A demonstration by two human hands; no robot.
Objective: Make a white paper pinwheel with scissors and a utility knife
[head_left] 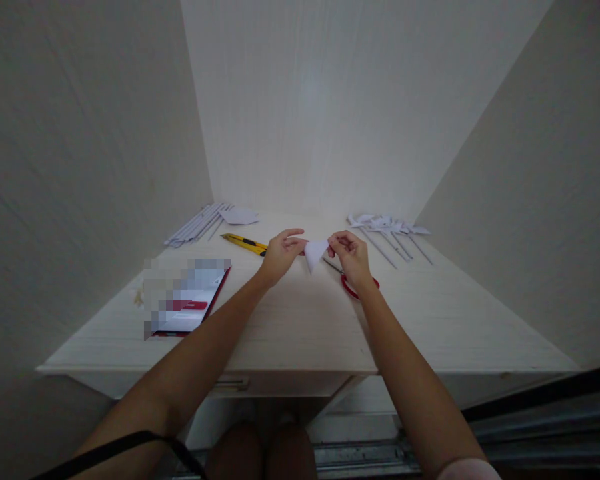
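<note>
Between my two hands, a little above the desk, is a small white folded piece of paper (pixel 314 255) with its point downward. My left hand (pixel 282 255) pinches its left corner with thumb and finger. At the opposite corner, my right hand (pixel 349 255) grips the paper with curled fingers. Red-handled scissors (pixel 350 288) lie under my right hand and wrist, partly hidden by them. A yellow utility knife (pixel 245 244) rests just left of my left hand, its end covered by the hand.
Rolled paper sticks (pixel 197 225) lie at the back left beside a flat paper piece (pixel 240 217). Paper pinwheels on sticks (pixel 387 227) lie at the back right. A tablet (pixel 195 300), partly blurred out, sits left of my forearm. Walls enclose the desk (pixel 300 333) on three sides.
</note>
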